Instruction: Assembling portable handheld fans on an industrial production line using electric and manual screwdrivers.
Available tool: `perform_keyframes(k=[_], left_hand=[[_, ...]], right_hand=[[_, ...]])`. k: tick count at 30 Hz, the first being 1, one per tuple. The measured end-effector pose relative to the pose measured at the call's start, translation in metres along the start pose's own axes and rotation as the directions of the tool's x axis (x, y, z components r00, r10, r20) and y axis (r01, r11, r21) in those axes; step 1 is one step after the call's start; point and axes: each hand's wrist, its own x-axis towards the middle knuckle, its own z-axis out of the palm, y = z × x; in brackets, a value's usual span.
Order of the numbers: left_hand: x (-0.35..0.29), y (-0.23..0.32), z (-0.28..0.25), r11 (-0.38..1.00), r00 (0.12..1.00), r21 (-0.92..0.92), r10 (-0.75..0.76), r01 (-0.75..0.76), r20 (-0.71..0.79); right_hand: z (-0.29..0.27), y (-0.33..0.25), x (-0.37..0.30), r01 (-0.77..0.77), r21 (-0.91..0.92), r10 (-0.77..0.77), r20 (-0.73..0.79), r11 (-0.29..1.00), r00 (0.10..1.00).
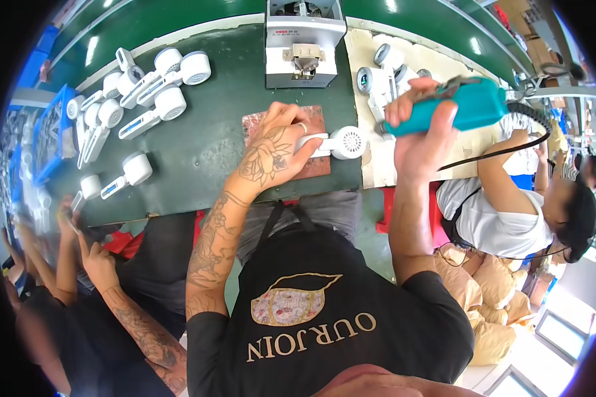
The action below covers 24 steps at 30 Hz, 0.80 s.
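Note:
My left hand (275, 149) is closed round the handle of a white handheld fan (348, 142) and presses it down on a reddish-brown plate (314, 165). The fan's round grilled head points right, past the plate's edge. Raised to the right of it, my right hand (420, 135) grips a teal electric screwdriver (460, 107), its nose pointing left and apart from the fan. A black coiled cord (535, 112) runs from the tool's rear end. The tip of the tool does not show clearly.
Several white fans (169, 102) lie on the green table (212, 135) at left; more (391, 59) lie on the pale mat at right. A grey metal machine (306, 43) stands at the back. A blue crate (54, 132) and co-workers flank both sides.

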Motion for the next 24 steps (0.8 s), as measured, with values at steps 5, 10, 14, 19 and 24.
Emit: perform_keyframes(k=[5, 10, 14, 19, 24], left_hand=[[0.007, -0.005, 0.000, 0.950, 0.978, 0.235, 0.209, -0.205, 0.009], [0.005, -0.014, -0.002, 0.950, 0.979, 0.278, 0.177, -0.144, -0.098], [0.004, -0.014, 0.004, 0.969, 0.976, 0.212, 0.161, -0.128, -0.146], [0.004, -0.014, 0.005, 0.971, 0.980, 0.212, 0.139, -0.107, -0.143], [0.000, -0.017, 0.004, 0.960, 0.984, 0.268, 0.117, -0.077, -0.136]], right_hand=[[0.054, 0.030, 0.055, 0.245, 0.000, -0.245, 0.046, 0.970, 0.969], [0.094, 0.060, 0.074, 0.249, -0.029, -0.241, 0.172, 0.968, 0.955], [0.095, 0.082, 0.081, 0.253, -0.039, -0.241, 0.196, 0.967, 0.951], [0.090, 0.085, 0.079, 0.181, -0.053, -0.166, 0.219, 0.982, 0.962], [0.084, 0.053, 0.045, 0.027, -0.071, -0.015, 0.157, 0.997, 0.988]])
